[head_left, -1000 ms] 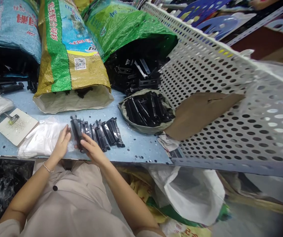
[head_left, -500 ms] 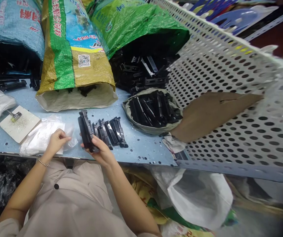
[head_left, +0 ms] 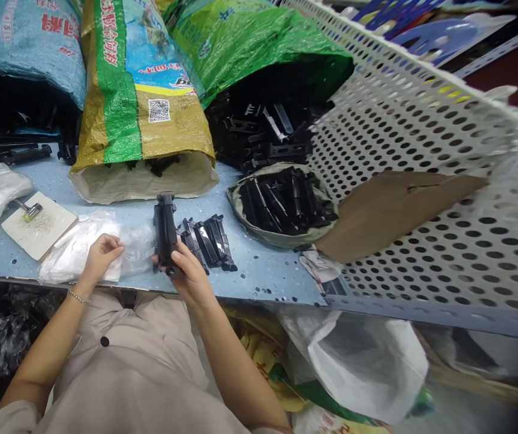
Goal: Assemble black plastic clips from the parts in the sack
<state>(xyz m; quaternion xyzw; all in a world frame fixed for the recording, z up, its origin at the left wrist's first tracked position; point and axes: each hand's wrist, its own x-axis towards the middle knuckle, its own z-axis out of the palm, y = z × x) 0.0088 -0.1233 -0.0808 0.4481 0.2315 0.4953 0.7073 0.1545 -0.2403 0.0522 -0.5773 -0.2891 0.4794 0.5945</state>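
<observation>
My right hand (head_left: 187,268) is closed round a stack of long black plastic parts (head_left: 165,229), held nearly upright over the table's front edge. Between thumb and fingers, my left hand (head_left: 103,258) pinches the edge of a clear plastic bag (head_left: 137,248), which spreads toward the black stack. Under and beside that hand lies a pile of flat white plastic bags (head_left: 66,250). Just right of the held stack, several more black plastic parts (head_left: 208,241) rest side by side on the blue table (head_left: 268,277).
A round cloth-sided container (head_left: 281,241) full of black parts stands to the right, against a perforated white panel (head_left: 394,132) and brown cardboard (head_left: 398,205). Large woven sacks (head_left: 181,135) lie along the back. At left is a small board (head_left: 39,226) with a metal-ended tool (head_left: 31,211).
The black stack in my right hand has shifted slightly right and turned more upright. The clear bag at my left fingertips now spreads wider toward it.
</observation>
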